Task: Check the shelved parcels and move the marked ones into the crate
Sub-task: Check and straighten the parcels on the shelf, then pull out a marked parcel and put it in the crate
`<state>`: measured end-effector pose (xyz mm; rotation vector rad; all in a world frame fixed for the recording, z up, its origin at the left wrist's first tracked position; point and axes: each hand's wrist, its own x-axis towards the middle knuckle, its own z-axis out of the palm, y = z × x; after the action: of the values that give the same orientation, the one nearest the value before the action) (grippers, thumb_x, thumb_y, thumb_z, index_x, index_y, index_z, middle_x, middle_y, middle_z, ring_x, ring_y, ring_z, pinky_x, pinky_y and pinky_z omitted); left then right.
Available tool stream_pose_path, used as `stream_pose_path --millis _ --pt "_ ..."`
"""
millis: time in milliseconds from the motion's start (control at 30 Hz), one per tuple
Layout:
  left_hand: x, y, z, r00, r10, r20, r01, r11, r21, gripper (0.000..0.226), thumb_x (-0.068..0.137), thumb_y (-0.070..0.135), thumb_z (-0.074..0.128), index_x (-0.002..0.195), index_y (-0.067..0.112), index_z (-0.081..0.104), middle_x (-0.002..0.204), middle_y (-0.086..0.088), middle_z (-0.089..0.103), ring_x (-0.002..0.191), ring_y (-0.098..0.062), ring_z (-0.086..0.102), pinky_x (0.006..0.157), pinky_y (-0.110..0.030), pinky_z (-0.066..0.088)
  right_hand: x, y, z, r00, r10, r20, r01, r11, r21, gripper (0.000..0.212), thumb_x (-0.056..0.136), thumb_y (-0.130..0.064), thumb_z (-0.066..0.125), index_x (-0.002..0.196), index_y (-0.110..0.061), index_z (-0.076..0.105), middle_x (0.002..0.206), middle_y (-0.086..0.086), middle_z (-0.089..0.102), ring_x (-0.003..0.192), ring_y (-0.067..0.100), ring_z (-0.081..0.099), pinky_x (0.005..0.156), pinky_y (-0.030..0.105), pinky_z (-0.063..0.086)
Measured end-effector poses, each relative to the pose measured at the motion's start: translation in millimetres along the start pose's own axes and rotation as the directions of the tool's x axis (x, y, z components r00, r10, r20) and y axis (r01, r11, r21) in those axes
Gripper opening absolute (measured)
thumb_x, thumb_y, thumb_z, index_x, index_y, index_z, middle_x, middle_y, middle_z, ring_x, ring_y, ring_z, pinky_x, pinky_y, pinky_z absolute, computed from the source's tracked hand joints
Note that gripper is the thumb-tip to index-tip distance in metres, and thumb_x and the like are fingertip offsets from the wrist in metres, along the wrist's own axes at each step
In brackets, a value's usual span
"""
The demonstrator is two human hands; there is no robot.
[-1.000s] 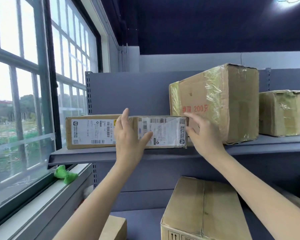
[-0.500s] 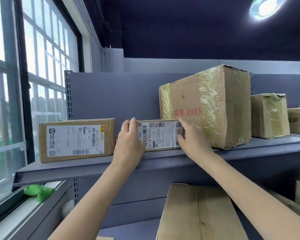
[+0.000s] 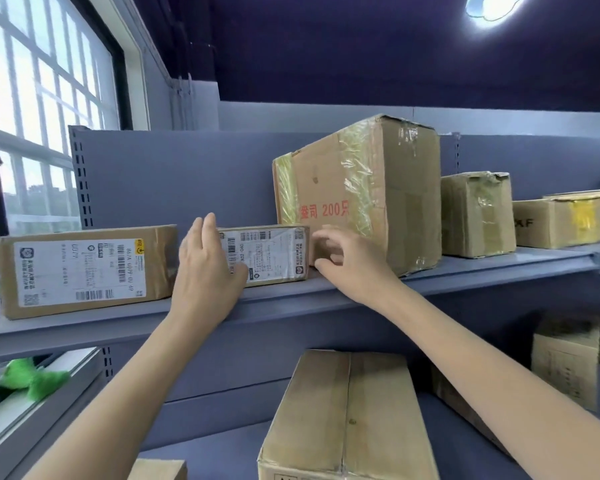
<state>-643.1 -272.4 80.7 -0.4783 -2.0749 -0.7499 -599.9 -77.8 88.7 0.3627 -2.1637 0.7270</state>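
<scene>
A small brown parcel (image 3: 274, 254) with a white shipping label lies on the upper grey shelf (image 3: 465, 280), between a flat labelled parcel (image 3: 80, 271) and a large taped box with red print (image 3: 361, 188). My left hand (image 3: 205, 271) is on the small parcel's left end, fingers up its side and thumb across the label. Just off its right end, my right hand (image 3: 350, 265) has curled, spread fingers and holds nothing. No crate is in view.
Further right on the upper shelf stand a small taped box (image 3: 475, 213) and a low box with yellow tape (image 3: 558, 221). On the lower shelf a long box (image 3: 347, 417) lies below my arms, with more boxes (image 3: 565, 362) at right. A green object (image 3: 32, 379) lies on the window sill at left.
The small parcel has gone from in front of the shelf back onto it beside the big box. My right hand has let go of its right end. The view has shifted right.
</scene>
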Motion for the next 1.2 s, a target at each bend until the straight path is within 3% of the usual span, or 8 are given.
stream_pose_path --millis 100,367,567,733,833,967,1100,1200 --pt "-5.0 21.6 10.8 0.998 0.009 -0.062 -0.004 0.997 0.077 0.073 0.083 0.010 0.057 0.143 -0.001 0.017 0.152 -0.021 0.017 0.143 -0.032 0.008 0.117 -0.041 0.008 -11.7 12.6 -22.7 0.992 -0.099 -0.084 0.104 0.993 0.063 0.025 0.083 -0.003 0.059 0.106 -0.008 0.068 0.123 0.003 0.060 0.104 0.006 0.053 0.087 0.002 0.037" --pt "-18.7 105.9 53.1 0.996 -0.056 -0.065 0.056 0.998 -0.003 0.065 0.086 0.019 0.055 0.141 0.004 0.025 0.149 -0.015 0.027 0.139 -0.029 0.019 0.111 -0.039 0.019 -30.7 85.3 -106.9 0.936 -0.153 -0.318 0.187 0.979 0.078 0.015 0.081 0.004 0.060 0.085 -0.002 0.072 0.092 0.009 0.071 0.076 0.008 0.059 0.068 -0.001 0.043" --pt "-8.2 172.9 91.1 0.969 -0.199 0.148 0.226 0.955 -0.193 0.068 0.088 0.033 0.053 0.144 0.014 0.020 0.149 -0.009 0.031 0.135 -0.025 0.030 0.104 -0.033 0.027 -16.3 146.7 -130.0 0.968 0.152 -0.199 -0.133 0.985 0.107 0.028 0.084 -0.010 0.060 0.112 -0.009 0.061 0.113 0.007 0.064 0.090 0.011 0.055 0.074 0.011 0.040" --pt "-10.9 185.5 106.6 0.942 -0.239 0.237 0.293 0.927 -0.232 0.055 0.093 0.022 0.048 0.141 0.015 0.021 0.141 -0.010 0.040 0.119 -0.019 0.039 0.085 -0.023 0.025 5.0 153.3 -117.9 0.923 0.350 0.161 -0.384 0.871 0.306 0.049 0.089 -0.026 0.055 0.135 -0.014 0.041 0.137 0.005 0.049 0.117 0.020 0.049 0.093 0.029 0.038" --pt "-9.9 180.7 102.9 0.945 -0.243 0.221 0.291 0.931 -0.221 0.055 0.091 0.012 0.045 0.141 0.015 0.023 0.135 -0.014 0.045 0.117 -0.026 0.046 0.082 -0.026 0.033 1.2 149.5 -114.0 0.943 0.317 0.097 -0.330 0.866 0.376 0.032 0.088 -0.018 0.056 0.121 -0.015 0.054 0.115 -0.001 0.059 0.095 0.013 0.050 0.080 0.025 0.038" --pt "-20.9 179.4 87.4 0.947 -0.179 0.267 0.274 0.884 -0.378 0.055 0.084 0.022 0.060 0.133 0.026 0.036 0.129 -0.002 0.052 0.109 -0.018 0.057 0.091 -0.036 0.049 -15.5 155.1 -128.0 0.947 0.305 -0.104 -0.240 0.883 0.404 0.026 0.086 -0.014 0.061 0.112 -0.010 0.061 0.103 -0.002 0.063 0.102 0.017 0.057 0.087 0.031 0.047" --pt "-14.1 194.2 52.7 0.989 -0.136 0.065 0.151 0.888 -0.434 0.051 0.083 0.035 0.063 0.127 0.024 0.040 0.107 0.016 0.052 0.101 -0.009 0.052 0.087 -0.033 0.043 -32.4 158.7 -151.6 0.950 0.268 -0.162 -0.170 0.875 0.453 0.008 0.082 -0.021 0.066 0.089 -0.022 0.067 0.088 -0.008 0.067 0.091 0.016 0.063 0.083 0.035 0.052" --pt "9.9 217.9 27.0 0.994 -0.057 -0.096 0.019 0.933 -0.360 0.056 0.086 0.038 0.057 0.134 0.026 0.032 0.124 0.010 0.044 0.115 -0.012 0.041 0.094 -0.034 0.036 -28.2 151.0 -164.6 0.953 0.277 -0.119 -0.178 0.835 0.520 0.017 0.080 -0.031 0.067 0.095 -0.025 0.062 0.092 -0.013 0.064 0.095 0.012 0.061 0.088 0.037 0.052"
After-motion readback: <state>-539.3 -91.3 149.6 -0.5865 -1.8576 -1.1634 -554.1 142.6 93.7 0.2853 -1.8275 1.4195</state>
